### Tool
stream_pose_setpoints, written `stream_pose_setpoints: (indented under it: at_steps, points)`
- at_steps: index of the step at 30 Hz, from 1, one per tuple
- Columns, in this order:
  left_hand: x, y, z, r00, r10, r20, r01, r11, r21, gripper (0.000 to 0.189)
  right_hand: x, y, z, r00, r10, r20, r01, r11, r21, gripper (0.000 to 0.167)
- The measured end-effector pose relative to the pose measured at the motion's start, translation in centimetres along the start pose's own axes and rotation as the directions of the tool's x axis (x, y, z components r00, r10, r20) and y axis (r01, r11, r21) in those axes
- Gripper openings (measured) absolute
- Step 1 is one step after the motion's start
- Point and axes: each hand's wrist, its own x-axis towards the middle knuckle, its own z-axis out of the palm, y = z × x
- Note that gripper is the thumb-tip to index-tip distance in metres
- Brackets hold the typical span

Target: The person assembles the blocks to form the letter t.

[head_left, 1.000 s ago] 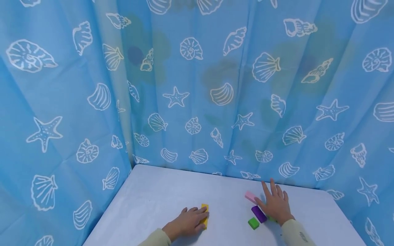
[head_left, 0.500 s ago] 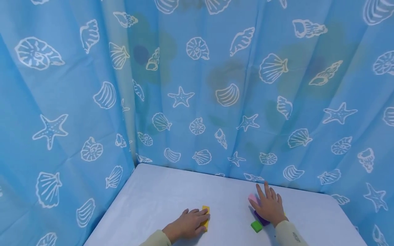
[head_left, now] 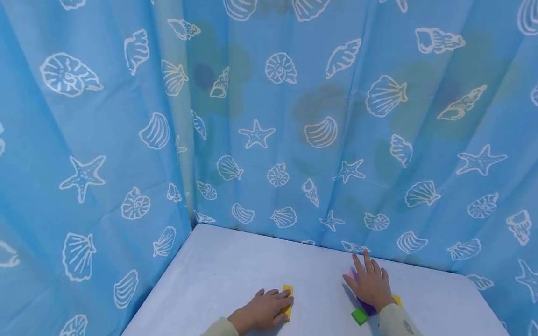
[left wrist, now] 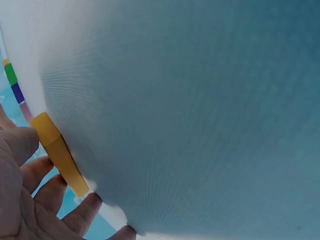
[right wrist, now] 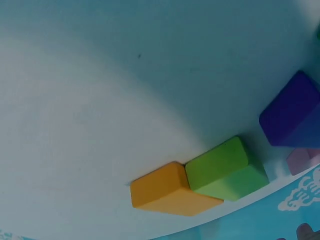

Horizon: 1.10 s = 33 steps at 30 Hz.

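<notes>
In the head view, my left hand (head_left: 265, 310) holds a yellow block (head_left: 287, 303) on the white table; the left wrist view shows the thumb against one end of this block (left wrist: 60, 155) and fingers along it. My right hand (head_left: 370, 284) spreads its straight fingers over a pink block (head_left: 351, 274) and a purple block (head_left: 367, 306), partly hiding both; whether it touches them I cannot tell. A green block (head_left: 359, 316) lies just left of the right wrist. Past that wrist another yellow block (head_left: 397, 300) shows, which in the right wrist view adjoins a light green block (right wrist: 227, 170).
The white tabletop (head_left: 235, 261) reaches back to a blue curtain (head_left: 294, 140) printed with shells and starfish. A second stretch of curtain (head_left: 105, 196) borders the left side. Table surface separates the left hand's block from the right-hand group.
The right hand has shifted left over the pink and purple blocks, and the yellow block behind its wrist has come into sight. The left hand keeps its hold. The head view has turned slightly left.
</notes>
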Motion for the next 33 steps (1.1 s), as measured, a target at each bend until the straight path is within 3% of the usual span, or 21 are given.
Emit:
stream_pose_setpoints:
  at_steps: [8,16,23,33]
  points:
    - [0.7,0.4,0.4,0.999,0.033,0.011,-0.033,0.999,-0.007,0.046,-0.2,0.6,1.0,0.998,0.043,0.041,-0.043,0.999,-0.004,0.083]
    - [0.3,0.4,-0.3,1.0,0.005,0.015,-0.006,1.0,0.015,0.046,-0.4,-1.2,0.5,0.994,0.056,0.093,-0.059,0.998,0.038,0.082]
    - [-0.1,0.3,-0.4,1.0,0.003,0.014,-0.003,1.0,0.025,0.045,-0.3,-1.6,1.3,0.995,0.058,0.081,-0.061,0.998,0.033,0.084]
    - [0.4,-0.4,-0.1,1.0,-0.006,0.0,0.006,1.0,0.0,0.046,0.4,-1.5,1.6,0.996,0.043,0.075,-0.045,0.999,0.023,0.087]
